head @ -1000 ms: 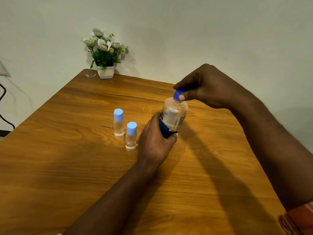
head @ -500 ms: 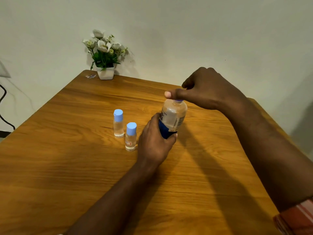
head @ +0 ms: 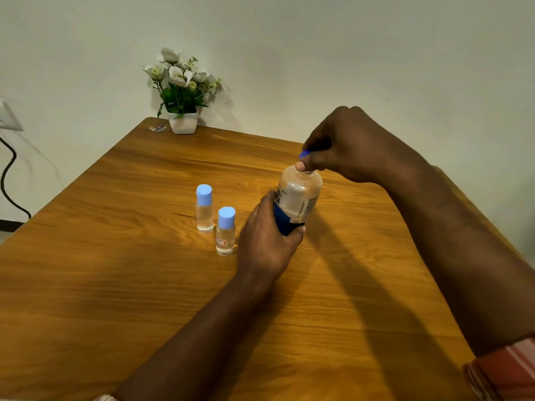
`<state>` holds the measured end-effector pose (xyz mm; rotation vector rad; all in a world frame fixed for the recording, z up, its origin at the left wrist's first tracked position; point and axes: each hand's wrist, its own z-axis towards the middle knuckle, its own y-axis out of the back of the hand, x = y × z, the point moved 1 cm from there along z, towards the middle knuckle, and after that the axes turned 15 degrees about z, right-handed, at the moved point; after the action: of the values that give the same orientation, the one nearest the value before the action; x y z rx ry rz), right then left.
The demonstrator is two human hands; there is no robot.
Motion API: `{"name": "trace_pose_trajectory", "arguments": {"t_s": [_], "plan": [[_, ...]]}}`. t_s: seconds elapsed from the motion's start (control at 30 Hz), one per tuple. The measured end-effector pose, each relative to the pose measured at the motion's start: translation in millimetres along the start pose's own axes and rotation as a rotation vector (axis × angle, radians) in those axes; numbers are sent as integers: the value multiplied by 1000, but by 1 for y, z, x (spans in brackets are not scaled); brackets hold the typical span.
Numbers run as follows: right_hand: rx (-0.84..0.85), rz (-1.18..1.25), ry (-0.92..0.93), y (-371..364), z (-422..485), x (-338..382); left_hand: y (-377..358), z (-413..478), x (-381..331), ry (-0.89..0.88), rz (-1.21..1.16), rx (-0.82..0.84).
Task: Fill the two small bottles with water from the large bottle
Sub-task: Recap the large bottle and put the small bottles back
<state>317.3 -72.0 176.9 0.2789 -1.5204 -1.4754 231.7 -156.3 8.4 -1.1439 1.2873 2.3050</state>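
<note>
The large clear bottle (head: 299,196) with a blue label stands tilted on the wooden table (head: 144,285). My left hand (head: 267,238) grips its lower part. My right hand (head: 347,146) sits over its neck, fingers pinched on the blue cap (head: 304,153), which shows just above the bottle's mouth. Two small clear bottles with light blue caps stand to the left: one farther back (head: 204,208) and one nearer (head: 225,230) with a small red-edged label. Both small bottles are capped.
A white pot of white flowers (head: 182,94) stands at the table's far corner, with a small wrapper (head: 157,128) beside it. A black cable (head: 8,180) hangs along the wall on the left.
My right hand turned on the cap, its thumb swinging out and back. The blue cap now shows slightly above the mouth. My left hand and the small bottles stayed put.
</note>
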Motion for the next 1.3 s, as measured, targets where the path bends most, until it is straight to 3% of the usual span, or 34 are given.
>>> {"name": "trace_pose_trajectory", "arguments": {"t_s": [0.33,0.5,0.67,0.8,0.9,0.97,1.07,1.2,1.3], "plan": [[-199,-224,-129,-24,14,-10,0,0,-1,12,28,9],[-209,-252,-168,-30,7,-6,2,-1,-3,15,31,14],[-400,-80,-227,-20,-16,-7,2,-2,-6,24,44,39],[-665,203,-176,-37,-54,-12,8,-12,-12,37,116,118],[-791,446,-218,-70,-89,-19,25,-36,-13,-30,181,79],[-773,583,-268,-97,-108,-23,42,-54,-4,-35,216,39],[-602,699,-289,-139,-119,-17,67,-71,17,63,162,-35],[-355,694,-286,-179,-102,0,88,-68,39,167,221,-156],[-288,647,-276,-188,-82,11,94,-61,48,195,248,-169]]}}
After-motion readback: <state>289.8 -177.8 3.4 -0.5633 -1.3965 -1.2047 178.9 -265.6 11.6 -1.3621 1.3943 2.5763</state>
